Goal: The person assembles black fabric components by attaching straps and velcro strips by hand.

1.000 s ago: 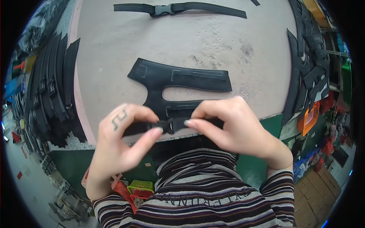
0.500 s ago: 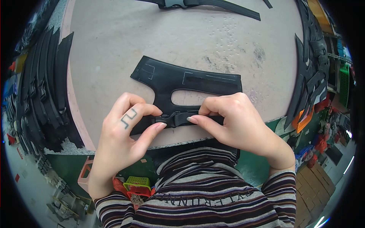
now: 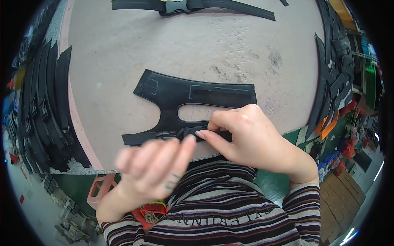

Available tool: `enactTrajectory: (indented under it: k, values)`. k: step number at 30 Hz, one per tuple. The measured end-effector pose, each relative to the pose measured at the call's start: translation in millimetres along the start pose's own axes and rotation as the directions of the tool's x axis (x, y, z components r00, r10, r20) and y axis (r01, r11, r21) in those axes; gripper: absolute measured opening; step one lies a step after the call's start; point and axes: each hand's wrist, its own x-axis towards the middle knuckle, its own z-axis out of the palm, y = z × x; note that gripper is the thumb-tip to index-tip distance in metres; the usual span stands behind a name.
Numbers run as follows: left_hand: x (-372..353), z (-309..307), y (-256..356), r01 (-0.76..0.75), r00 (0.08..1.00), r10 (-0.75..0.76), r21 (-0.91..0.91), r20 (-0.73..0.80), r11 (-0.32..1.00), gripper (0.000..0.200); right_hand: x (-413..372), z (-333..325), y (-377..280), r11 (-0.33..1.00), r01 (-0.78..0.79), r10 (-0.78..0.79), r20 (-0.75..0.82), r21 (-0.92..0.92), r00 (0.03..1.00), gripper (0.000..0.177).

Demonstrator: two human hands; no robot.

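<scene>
A black leather-like piece (image 3: 168, 112) with an elongated cutout and pale marked lines lies flat near the table's front edge. Along its lower edge runs a black strap (image 3: 186, 132) with a small dark buckle (image 3: 166, 135). My right hand (image 3: 250, 137) pinches the strap between thumb and fingers, to the right of the buckle. Just below the strap hovers my left hand (image 3: 156, 168), smeared by motion, its thumb close to my right thumb. Whether anything is in its fingers cannot be made out.
Across the table's far side lies another black strap (image 3: 242, 7) with a grey buckle (image 3: 176, 6). Several black straps (image 3: 45, 106) hang over the left edge, and black cut pieces (image 3: 334, 78) are piled at the right. A pink stool (image 3: 98, 188) stands below at the left.
My left hand has left the buckle and moved down toward my body, turning over. My right hand keeps its pinch on the strap. The black piece appears slightly lower and further left.
</scene>
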Motion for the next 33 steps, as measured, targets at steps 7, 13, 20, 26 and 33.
enactTrajectory:
  k: [7, 13, 20, 26, 33]
  values:
    - [-10, 31, 13, -0.085, 0.996, 0.086, 0.159, 0.0, 0.984, 0.041, -48, -34, 16, 0.97, -0.199, 0.211, -0.076, 0.138, 0.975, 0.022]
    - [-3, 33, 21, -0.06, 0.998, 0.049, 0.254, 0.05, 0.965, 0.038, -79, -27, 39, 0.772, -0.347, 0.505, -0.181, 0.533, 0.844, 0.024]
    - [5, 27, 37, -0.035, 0.993, 0.002, 0.291, 0.114, 0.956, 0.039, -79, -31, 45, 0.864, -0.333, 0.433, -0.219, 0.377, 0.874, 0.025]
    - [12, 31, 39, -0.086, 0.989, 0.061, 0.194, 0.133, 0.977, 0.04, -78, -33, 49, 0.881, -0.307, 0.398, -0.211, 0.361, 0.893, 0.027]
    - [11, 27, 39, -0.104, 0.981, 0.077, 0.144, 0.181, 0.984, 0.041, -82, -40, 48, 0.955, -0.27, 0.247, -0.171, -0.125, 0.954, 0.024]
